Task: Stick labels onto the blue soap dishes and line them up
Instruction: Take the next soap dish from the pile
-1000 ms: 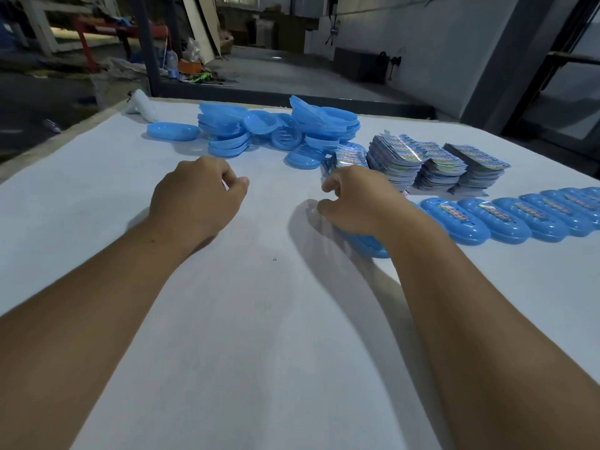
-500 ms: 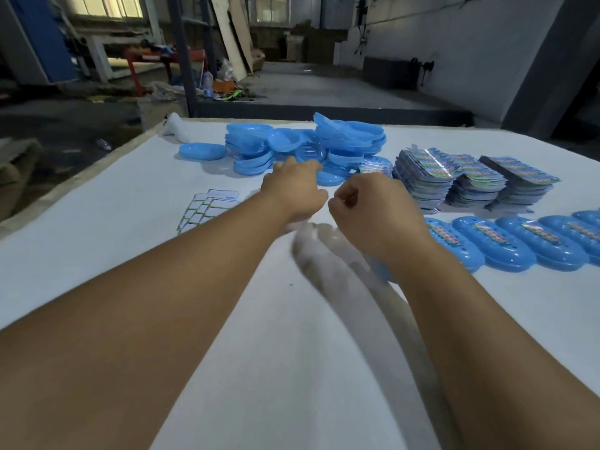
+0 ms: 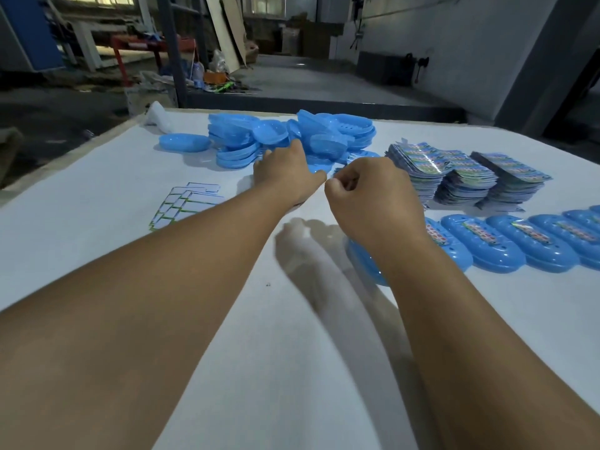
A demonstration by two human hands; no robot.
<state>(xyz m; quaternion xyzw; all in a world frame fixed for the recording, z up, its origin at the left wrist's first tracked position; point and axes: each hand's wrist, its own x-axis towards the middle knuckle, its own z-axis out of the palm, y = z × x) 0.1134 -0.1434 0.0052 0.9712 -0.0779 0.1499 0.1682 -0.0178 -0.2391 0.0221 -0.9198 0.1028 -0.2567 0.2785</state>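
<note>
— While your left hand (image 3: pixel 285 177) reaches across the white table (image 3: pixel 97 196), where does it end up?

— It lies at the near edge of the pile of loose blue soap dishes (image 3: pixel 292 138) at the far side. Your fingers point away from you into the pile and are mostly hidden behind the back of the hand, so you cannot tell from here whether they grip a dish or only touch one.

— And your right hand (image 3: pixel 367 196)?

— Just beside the left one, thumb side toward it. Its fingers are curled in and the fingertips are drawn together; whatever small thing may be pinched there is too small to make out. One blue soap dish (image 3: pixel 363 264) lies on the table under that wrist, partly hidden by your forearm.

— Where are the finished ones?

— A row of labelled dishes (image 3: pixel 519 241) runs off to your right, each touching the next, colourful stickers on top. Behind them stand three stacks of printed labels (image 3: pixel 454 173). On your left a fan of white sheets with green edges (image 3: pixel 185 203) lies flat on the table. One single dish (image 3: pixel 184 142) sits apart, left of the pile.
</note>
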